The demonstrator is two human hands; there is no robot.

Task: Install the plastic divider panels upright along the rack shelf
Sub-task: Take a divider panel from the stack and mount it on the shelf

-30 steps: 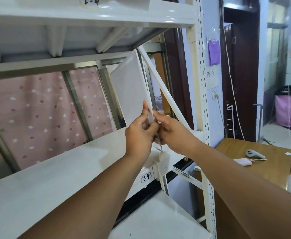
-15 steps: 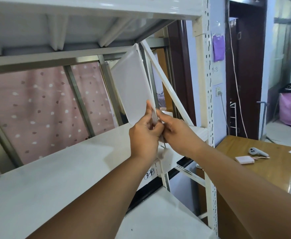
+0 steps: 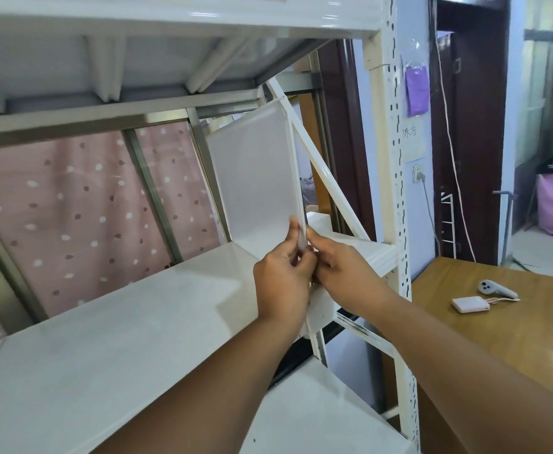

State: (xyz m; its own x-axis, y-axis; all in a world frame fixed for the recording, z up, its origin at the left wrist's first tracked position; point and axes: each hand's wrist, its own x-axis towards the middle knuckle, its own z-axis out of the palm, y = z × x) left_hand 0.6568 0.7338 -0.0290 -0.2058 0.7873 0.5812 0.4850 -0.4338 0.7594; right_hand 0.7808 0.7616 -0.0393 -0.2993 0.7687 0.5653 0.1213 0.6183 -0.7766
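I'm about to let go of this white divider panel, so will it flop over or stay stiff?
The divider panel looks fairly stiff: it stays flat though both hands pinch only its lower corner. Probably light, since it is thin and translucent. Standing on edge, it may tip if released.

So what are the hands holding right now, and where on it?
Both hands, left and right, pinch the white divider panel at its lower front corner.

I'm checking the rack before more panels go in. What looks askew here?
The white bar runs diagonally across the rack's end, not square with the post. The panel, pinched by both hands, leans slightly.
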